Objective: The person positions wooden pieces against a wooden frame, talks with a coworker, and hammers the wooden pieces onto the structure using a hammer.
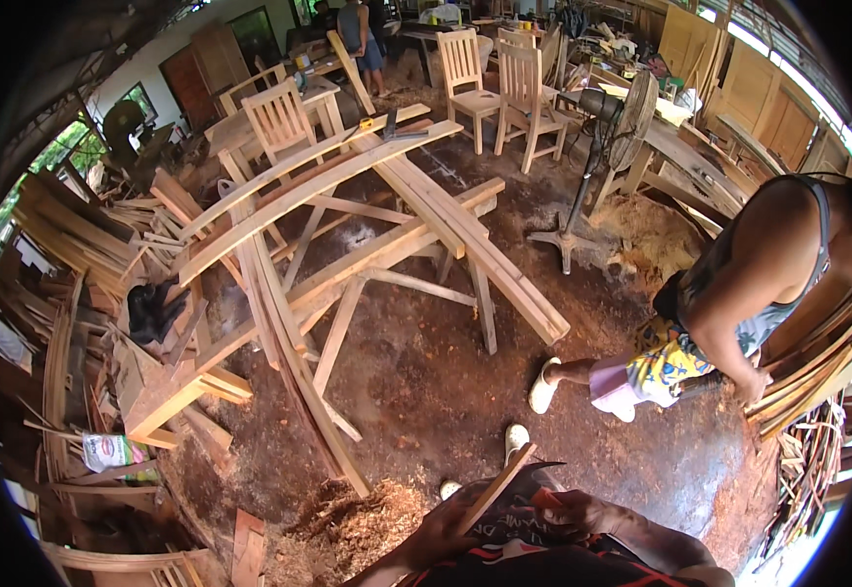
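At the lower edge, my left hand is closed on a short, narrow wooden board, tilted up and away from my body. Just right of it, my right hand curls its fingers around a small orange-red object, whose kind I cannot make out. A thin dark pointed edge shows beyond the hands, beside the board's top end. Ahead of me, long wooden planks lie crossed over a wooden sawhorse. A yellow tool and a dark angled tool rest on the planks at the far end.
A co-worker bends at the right beside stacked curved wood strips. A pedestal fan and wooden chairs stand farther back. Wood shavings heap on the floor before me. Scrap lumber fills the left side.
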`<action>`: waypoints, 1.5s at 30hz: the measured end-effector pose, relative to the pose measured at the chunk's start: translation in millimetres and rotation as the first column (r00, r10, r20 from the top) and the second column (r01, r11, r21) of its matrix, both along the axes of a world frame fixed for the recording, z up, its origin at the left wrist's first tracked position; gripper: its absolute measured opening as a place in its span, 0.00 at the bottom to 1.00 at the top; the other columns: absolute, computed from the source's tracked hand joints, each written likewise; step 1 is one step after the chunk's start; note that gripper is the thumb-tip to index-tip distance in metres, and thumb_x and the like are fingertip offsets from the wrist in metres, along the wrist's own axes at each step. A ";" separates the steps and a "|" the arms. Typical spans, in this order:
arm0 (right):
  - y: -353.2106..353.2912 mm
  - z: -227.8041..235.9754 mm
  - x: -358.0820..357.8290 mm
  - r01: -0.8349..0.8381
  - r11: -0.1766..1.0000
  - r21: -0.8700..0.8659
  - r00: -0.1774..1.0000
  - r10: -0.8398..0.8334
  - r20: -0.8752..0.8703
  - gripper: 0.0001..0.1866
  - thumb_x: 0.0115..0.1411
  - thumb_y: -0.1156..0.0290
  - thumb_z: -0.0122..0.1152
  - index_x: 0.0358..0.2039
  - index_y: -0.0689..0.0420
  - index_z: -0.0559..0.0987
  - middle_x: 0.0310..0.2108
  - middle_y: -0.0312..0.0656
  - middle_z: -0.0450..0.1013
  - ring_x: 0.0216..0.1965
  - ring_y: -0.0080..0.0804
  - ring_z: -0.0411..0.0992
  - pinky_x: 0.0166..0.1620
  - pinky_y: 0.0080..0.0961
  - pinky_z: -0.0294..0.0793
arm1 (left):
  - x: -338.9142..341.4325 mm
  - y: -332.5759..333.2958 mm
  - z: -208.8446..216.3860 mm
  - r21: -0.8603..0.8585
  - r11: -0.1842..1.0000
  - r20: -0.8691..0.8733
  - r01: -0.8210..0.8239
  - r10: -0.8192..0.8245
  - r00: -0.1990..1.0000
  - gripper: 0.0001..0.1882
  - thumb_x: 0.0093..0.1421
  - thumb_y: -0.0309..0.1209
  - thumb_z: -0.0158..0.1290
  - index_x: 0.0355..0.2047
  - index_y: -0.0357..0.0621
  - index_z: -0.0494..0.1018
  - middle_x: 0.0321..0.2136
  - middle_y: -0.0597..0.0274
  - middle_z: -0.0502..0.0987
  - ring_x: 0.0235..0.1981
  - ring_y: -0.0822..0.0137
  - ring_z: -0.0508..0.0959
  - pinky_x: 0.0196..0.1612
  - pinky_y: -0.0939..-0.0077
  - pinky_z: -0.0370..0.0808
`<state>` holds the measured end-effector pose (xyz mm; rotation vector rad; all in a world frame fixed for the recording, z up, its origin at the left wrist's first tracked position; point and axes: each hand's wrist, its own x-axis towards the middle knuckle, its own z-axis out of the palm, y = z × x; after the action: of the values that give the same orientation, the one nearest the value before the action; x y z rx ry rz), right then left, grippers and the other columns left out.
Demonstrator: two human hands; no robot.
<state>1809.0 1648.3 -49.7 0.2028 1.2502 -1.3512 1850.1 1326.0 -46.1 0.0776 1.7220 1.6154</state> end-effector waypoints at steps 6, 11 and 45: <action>-37.0 10.9 -1.5 -0.033 0.979 -0.203 0.999 0.031 -0.014 0.20 0.72 0.52 0.53 0.55 0.53 0.70 0.16 0.24 0.55 0.13 0.13 0.56 0.14 0.15 0.58 | 39.3 -34.9 -12.7 0.106 0.970 0.205 -0.220 0.195 0.959 0.38 0.59 0.37 0.62 0.67 0.39 0.62 0.43 0.55 0.79 0.42 0.68 0.79 0.47 0.72 0.75; -42.6 20.7 0.1 0.070 0.955 -0.287 0.997 -0.072 0.003 0.23 0.72 0.51 0.53 0.58 0.52 0.68 0.17 0.22 0.51 0.14 0.12 0.52 0.16 0.15 0.52 | 30.7 -50.3 -33.4 0.253 0.943 0.208 -0.215 0.164 0.964 0.46 0.56 0.31 0.68 0.70 0.46 0.56 0.48 0.48 0.80 0.44 0.60 0.83 0.44 0.73 0.81; 332.4 -27.9 -62.5 0.904 0.424 -0.058 0.425 -0.876 0.228 0.10 0.72 0.61 0.54 0.34 0.48 0.66 0.15 0.27 0.53 0.12 0.20 0.52 0.16 0.24 0.54 | -287.4 337.3 -25.4 0.088 0.957 0.418 0.278 -0.289 0.862 0.25 0.72 0.38 0.49 0.66 0.49 0.57 0.20 0.70 0.66 0.11 0.80 0.60 0.13 0.82 0.57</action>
<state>1746.5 1980.8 -77.6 0.9680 0.8383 -2.3106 1562.8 1663.3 -71.5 -0.0118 1.2837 1.3172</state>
